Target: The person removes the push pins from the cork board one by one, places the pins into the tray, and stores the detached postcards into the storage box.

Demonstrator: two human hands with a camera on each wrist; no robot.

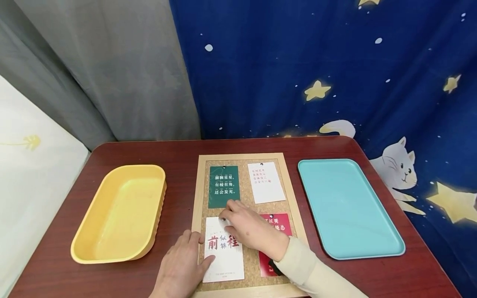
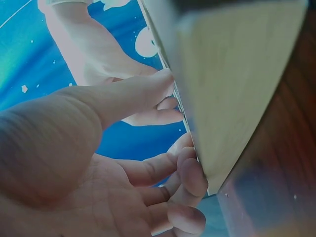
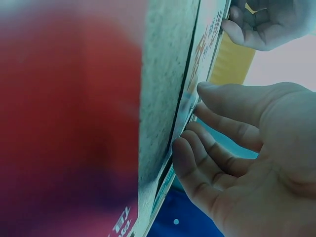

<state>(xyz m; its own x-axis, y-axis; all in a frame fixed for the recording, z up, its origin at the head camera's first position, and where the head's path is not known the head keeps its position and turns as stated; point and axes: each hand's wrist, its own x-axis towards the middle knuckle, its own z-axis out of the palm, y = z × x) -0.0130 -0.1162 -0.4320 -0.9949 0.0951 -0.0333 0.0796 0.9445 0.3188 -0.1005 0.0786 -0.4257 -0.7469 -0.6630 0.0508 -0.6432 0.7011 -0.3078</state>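
Note:
A cork board (image 1: pixel 247 244) with a light wooden frame lies on the table, and several printed cards are on it. My right hand (image 1: pixel 253 227) is over the white card (image 1: pixel 223 265) at the lower left. Its index fingertip is right at the small push pin (image 3: pixel 192 108) near that card's top edge, and the thumb touches the card a little apart from it. My left hand (image 1: pixel 182 258) rests at the frame's left side, thumb on the card's left edge, fingers (image 2: pixel 192 175) along the frame.
A green card (image 1: pixel 223 200) and a white card (image 1: pixel 268 190) are pinned above; a red card (image 1: pixel 277 219) sits under the right forearm. A yellow basin (image 1: pixel 126 207) stands left of the board. On the right is a blue tray (image 1: pixel 350 207). Curtains (image 1: pixel 261 82) hang behind the table (image 1: pixel 179 153).

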